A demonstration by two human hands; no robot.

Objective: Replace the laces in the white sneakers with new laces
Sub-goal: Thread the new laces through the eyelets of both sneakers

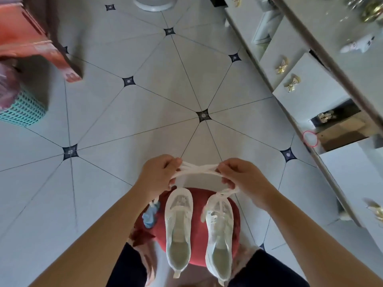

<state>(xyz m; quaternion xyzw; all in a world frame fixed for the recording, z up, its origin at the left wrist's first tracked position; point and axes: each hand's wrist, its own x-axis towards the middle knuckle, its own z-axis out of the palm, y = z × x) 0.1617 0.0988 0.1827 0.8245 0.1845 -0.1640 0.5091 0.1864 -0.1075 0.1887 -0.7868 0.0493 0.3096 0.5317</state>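
Note:
Two white sneakers stand side by side on a red round cushion (199,241), toes pointing away from me. The left sneaker (178,230) has no lace in it. The right sneaker (219,235) carries a white lace through its eyelets. Above the toes, my left hand (159,172) and my right hand (238,177) each grip one end of a bundle of white laces (199,169) stretched between them. Loose ends of the bundle hang down from both hands toward the sneakers. A light blue bundle (150,217) lies on the cushion's left edge.
The floor (124,121) is pale tile with dark diamond insets. A white dresser (310,83) with gold bow handles runs along the right, one low drawer (342,129) open. A teal basket (20,108) and an orange bed frame (41,44) stand at the left. My knees flank the cushion.

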